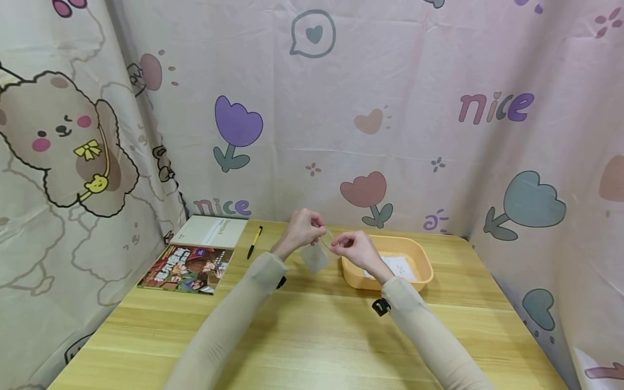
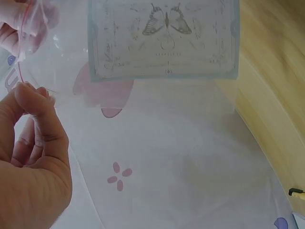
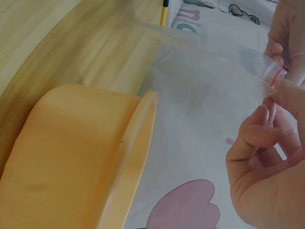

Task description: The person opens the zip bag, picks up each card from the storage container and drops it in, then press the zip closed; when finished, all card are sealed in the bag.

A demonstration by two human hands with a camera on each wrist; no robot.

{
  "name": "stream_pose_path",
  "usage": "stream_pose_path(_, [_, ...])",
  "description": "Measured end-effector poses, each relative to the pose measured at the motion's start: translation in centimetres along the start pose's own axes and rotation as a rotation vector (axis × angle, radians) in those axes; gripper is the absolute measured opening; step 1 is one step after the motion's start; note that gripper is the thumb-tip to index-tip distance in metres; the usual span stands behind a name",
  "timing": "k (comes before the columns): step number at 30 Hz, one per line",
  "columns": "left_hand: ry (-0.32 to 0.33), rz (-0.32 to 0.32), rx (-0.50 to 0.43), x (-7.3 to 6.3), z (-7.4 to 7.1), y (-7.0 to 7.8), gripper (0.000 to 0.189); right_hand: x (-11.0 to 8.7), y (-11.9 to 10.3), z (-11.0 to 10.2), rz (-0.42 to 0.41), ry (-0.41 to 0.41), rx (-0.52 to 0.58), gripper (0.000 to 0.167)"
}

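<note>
My left hand [image 1: 302, 232] and my right hand [image 1: 359, 250] hold a clear zip bag [image 1: 314, 258] by its top edge, above the table. Thumb and fingertips of each hand pinch the red-lined zip strip, the left hand [image 2: 40, 143] at one end and the right hand [image 3: 267, 162] at the other. Low in the bag, the left wrist view shows a pale card [image 2: 164, 47] with a blue-grey border and a butterfly print. Between the hands the strip bows in a curve.
Behind my right hand stands a yellow plastic basket [image 1: 424, 276] with white papers [image 1: 397, 267] inside. Over to the left are a colourful magazine [image 1: 187, 269], a pale notebook [image 1: 209, 232] and a yellow-and-black pen [image 1: 254, 242]. A patterned curtain [image 1: 302, 108] borders the wooden table [image 1: 317, 341].
</note>
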State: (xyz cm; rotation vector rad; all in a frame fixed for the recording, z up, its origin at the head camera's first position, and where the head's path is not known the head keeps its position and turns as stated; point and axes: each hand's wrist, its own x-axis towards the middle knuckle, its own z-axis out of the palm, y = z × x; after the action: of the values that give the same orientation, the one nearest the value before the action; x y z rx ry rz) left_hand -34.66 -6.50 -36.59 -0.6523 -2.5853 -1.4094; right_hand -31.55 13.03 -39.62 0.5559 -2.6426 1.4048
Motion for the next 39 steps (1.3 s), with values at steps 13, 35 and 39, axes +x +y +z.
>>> stream_pose_path(13, [-0.002, -0.022, 0.032, -0.2, -0.2, -0.1, 0.009, -0.2, 2.1, -1.6, -0.028, -0.081, 0.235, 0.021])
stream_pose_path(35, [0.004, 0.008, 0.039, -0.1, -0.6, -0.3, 0.011, 0.4, 9.3, -7.1, 0.089, -0.115, 0.210, 0.037])
stream_pose_path(39, [-0.003, -0.014, 0.043, -0.1, -0.4, -0.4, 0.010, 0.2, 10.6, -7.6, 0.107, -0.161, 0.164, 0.038])
